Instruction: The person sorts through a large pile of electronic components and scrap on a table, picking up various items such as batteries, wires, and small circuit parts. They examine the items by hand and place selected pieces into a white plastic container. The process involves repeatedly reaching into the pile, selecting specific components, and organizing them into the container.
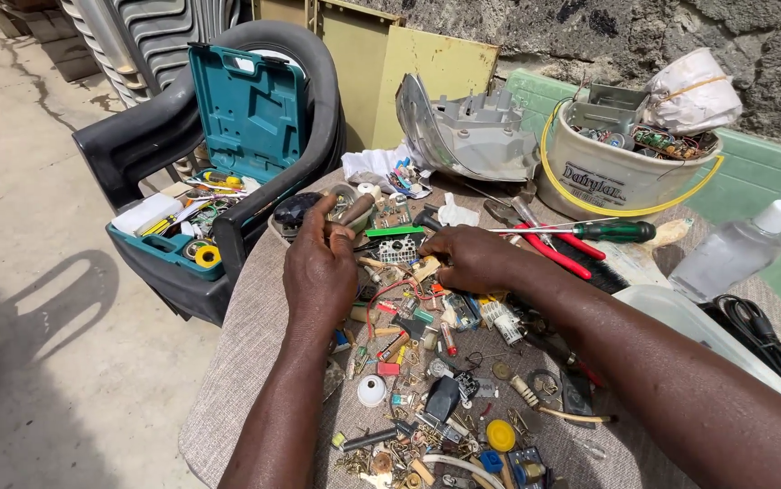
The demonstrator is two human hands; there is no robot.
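My left hand (320, 267) hovers over the left side of a cloth-covered table (245, 344) and grips a small dark cylindrical part (355, 209) between thumb and fingers. My right hand (474, 258) rests among a heap of small electronic parts, its fingers closed near a small ribbed component (398, 251) and red wires (397, 290); what it grips is hidden. A green circuit strip (393, 232) lies between the two hands.
A green-handled screwdriver (610, 232) and red-handled pliers (549, 251) lie behind my right hand. A white bucket of parts (621, 172) and a grey housing (472, 131) stand at the back. A clear bottle (735, 252) is right. An open teal tool case (245, 109) sits on a black chair at left.
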